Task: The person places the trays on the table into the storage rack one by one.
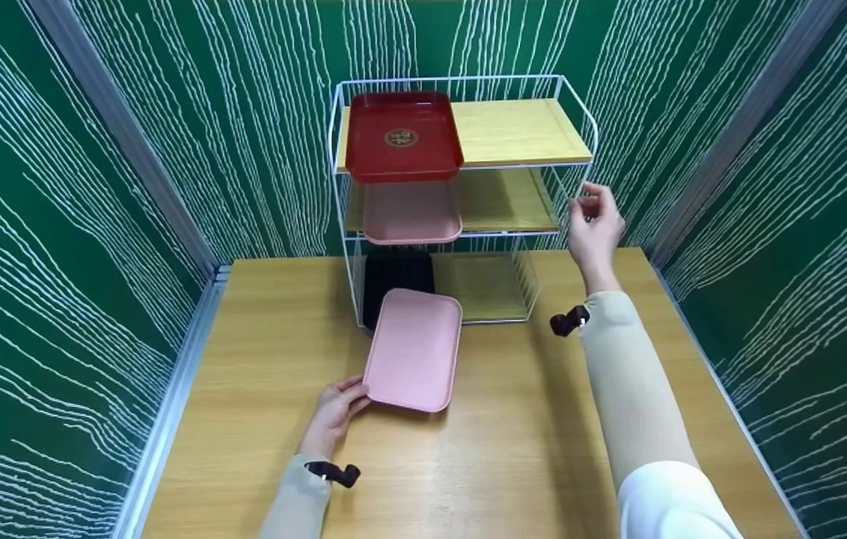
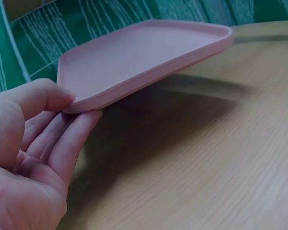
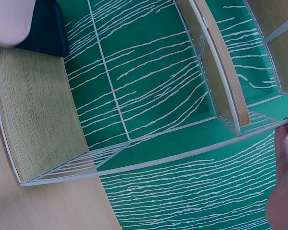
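Observation:
My left hand pinches a pink tray at its near left corner, thumb on top and fingers beneath. In the left wrist view the tray is tilted and lifted over the table, its shadow below. My right hand is at the right side of a white wire three-tier rack. Its fingers pinch the rack's upright post in the right wrist view. A red tray with a round gold emblem lies on the top shelf, another pink tray on the middle one, and a black tray on the bottom.
Each tier carries a wooden board, such as the top board. Beneath the rack is a wooden table. Green walls with white wavy lines enclose it at the back and sides, with metal posts in the corners.

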`<control>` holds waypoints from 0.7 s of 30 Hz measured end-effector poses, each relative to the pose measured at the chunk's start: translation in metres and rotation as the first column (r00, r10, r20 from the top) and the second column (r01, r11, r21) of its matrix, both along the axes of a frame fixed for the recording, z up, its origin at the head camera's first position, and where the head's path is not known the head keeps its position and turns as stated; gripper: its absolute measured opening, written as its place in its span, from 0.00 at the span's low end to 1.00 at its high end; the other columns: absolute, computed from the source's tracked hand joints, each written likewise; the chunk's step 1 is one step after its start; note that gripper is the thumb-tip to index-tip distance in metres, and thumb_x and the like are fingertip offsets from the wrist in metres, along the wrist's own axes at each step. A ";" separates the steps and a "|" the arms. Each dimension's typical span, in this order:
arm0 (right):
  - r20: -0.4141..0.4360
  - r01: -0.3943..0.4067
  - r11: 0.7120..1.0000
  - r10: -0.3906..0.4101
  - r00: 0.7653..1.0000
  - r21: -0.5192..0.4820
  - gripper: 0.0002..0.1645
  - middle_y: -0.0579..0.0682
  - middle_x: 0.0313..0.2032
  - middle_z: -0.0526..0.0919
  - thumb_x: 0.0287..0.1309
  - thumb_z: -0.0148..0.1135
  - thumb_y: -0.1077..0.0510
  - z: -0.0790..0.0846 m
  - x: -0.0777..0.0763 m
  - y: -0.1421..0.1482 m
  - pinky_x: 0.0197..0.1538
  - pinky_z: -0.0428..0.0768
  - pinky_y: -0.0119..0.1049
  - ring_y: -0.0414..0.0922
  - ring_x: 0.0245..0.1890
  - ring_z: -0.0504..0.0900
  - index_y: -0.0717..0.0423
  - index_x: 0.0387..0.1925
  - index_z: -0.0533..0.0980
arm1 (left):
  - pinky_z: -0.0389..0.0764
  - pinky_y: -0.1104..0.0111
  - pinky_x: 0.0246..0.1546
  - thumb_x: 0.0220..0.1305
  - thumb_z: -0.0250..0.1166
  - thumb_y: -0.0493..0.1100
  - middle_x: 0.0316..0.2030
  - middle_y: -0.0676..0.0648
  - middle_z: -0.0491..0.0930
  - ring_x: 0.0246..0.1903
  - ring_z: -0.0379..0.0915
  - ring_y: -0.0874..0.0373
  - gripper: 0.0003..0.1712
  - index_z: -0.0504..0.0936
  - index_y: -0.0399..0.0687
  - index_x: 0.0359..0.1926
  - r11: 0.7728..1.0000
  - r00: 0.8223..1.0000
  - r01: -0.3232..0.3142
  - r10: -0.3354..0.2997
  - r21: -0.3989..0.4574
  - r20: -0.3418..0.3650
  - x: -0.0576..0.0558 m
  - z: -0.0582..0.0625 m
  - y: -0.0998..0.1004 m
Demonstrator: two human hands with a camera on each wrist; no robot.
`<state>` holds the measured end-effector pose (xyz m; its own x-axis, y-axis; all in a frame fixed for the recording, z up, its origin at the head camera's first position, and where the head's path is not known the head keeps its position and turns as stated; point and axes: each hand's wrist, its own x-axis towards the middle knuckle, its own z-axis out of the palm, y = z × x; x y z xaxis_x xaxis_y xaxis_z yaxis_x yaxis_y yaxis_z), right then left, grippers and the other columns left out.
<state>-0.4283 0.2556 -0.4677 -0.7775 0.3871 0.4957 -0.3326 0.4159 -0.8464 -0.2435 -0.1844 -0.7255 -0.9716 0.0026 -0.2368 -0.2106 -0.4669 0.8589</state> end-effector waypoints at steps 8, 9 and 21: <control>-0.013 0.017 1.000 -0.017 1.000 0.002 0.13 0.51 0.42 0.86 0.74 0.65 0.62 0.000 0.002 0.000 0.49 0.76 0.32 0.42 0.43 0.82 0.51 0.57 0.82 | 0.89 0.68 0.45 0.69 0.63 0.23 0.44 0.45 0.87 0.40 0.86 0.57 0.21 0.76 0.18 0.62 1.000 0.999 -0.027 0.027 0.006 0.035 -0.017 0.005 0.046; -0.014 0.020 1.000 -0.020 1.000 0.002 0.13 0.50 0.42 0.86 0.74 0.65 0.62 0.001 0.003 0.000 0.49 0.76 0.32 0.42 0.43 0.82 0.51 0.57 0.82 | 0.88 0.68 0.46 0.69 0.62 0.23 0.45 0.44 0.86 0.41 0.85 0.57 0.23 0.74 0.17 0.63 1.000 0.999 -0.028 0.027 0.010 0.033 -0.019 0.007 0.052; -0.014 0.017 1.000 -0.017 1.000 -0.007 0.14 0.49 0.41 0.85 0.73 0.66 0.64 0.000 0.002 -0.001 0.48 0.77 0.32 0.43 0.43 0.82 0.53 0.57 0.81 | 0.88 0.61 0.53 0.66 0.64 0.22 0.51 0.37 0.85 0.45 0.85 0.53 0.26 0.74 0.17 0.64 0.994 0.991 -0.106 0.104 0.014 0.090 -0.042 0.006 0.119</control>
